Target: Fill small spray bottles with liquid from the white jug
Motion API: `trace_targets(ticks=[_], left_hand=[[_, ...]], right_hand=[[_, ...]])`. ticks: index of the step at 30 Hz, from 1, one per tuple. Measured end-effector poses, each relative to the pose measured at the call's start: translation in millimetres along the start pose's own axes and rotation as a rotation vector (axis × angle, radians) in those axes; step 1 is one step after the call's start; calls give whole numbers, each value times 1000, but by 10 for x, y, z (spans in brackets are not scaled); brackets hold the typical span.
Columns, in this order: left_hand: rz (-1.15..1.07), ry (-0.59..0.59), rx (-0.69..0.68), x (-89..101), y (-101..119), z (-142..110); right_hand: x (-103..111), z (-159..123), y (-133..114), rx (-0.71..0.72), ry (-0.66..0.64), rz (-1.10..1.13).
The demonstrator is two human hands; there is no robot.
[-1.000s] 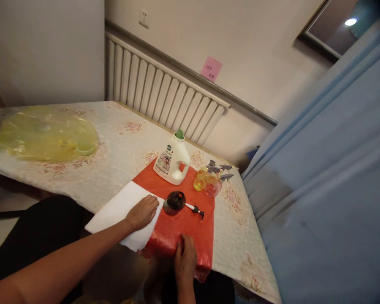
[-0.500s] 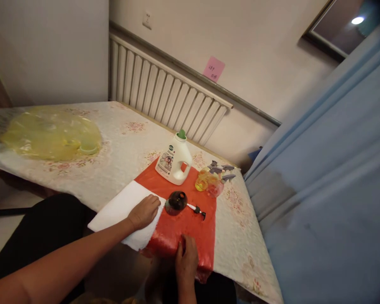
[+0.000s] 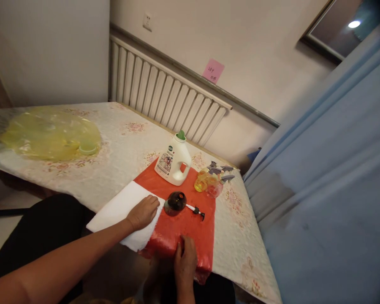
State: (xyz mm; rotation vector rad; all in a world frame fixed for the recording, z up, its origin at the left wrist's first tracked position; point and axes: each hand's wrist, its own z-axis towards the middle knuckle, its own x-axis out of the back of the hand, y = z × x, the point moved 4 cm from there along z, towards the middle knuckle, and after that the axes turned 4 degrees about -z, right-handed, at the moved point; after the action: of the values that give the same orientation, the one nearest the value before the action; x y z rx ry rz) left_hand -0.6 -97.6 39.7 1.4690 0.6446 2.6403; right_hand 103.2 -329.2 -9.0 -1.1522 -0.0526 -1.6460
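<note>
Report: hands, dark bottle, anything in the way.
Left hand on white towel, right hand at near edge of red sheet. Dark bottle, pump dispenser lying beside it. White handled jug beyond, not blocking.

1. Open passage: the bare red sheet (image 3: 177,232) between the person's right hand (image 3: 185,259) and the dark bottle (image 3: 175,203).
2. Low obstacle: the pump (image 3: 196,211), lying just beside the bottle.
3. Tall obstacles, beyond the bottle: the upright white jug (image 3: 169,166) and clustered spray bottles (image 3: 213,189).
4. Widest gap I see: the counter (image 3: 120,156) between yellow bag (image 3: 47,133) and jug.
5. Side barrier: the blue curtain (image 3: 323,194).
</note>
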Motion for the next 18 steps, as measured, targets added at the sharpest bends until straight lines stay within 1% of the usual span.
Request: trace_targets(ticks=[7, 18], left_hand=[[30, 2, 0, -7, -1, -3], [43, -4, -7, -4, 2, 2]], right_hand=[[27, 14, -26, 23, 14, -6], [-5, -4, 0, 50, 27, -35]])
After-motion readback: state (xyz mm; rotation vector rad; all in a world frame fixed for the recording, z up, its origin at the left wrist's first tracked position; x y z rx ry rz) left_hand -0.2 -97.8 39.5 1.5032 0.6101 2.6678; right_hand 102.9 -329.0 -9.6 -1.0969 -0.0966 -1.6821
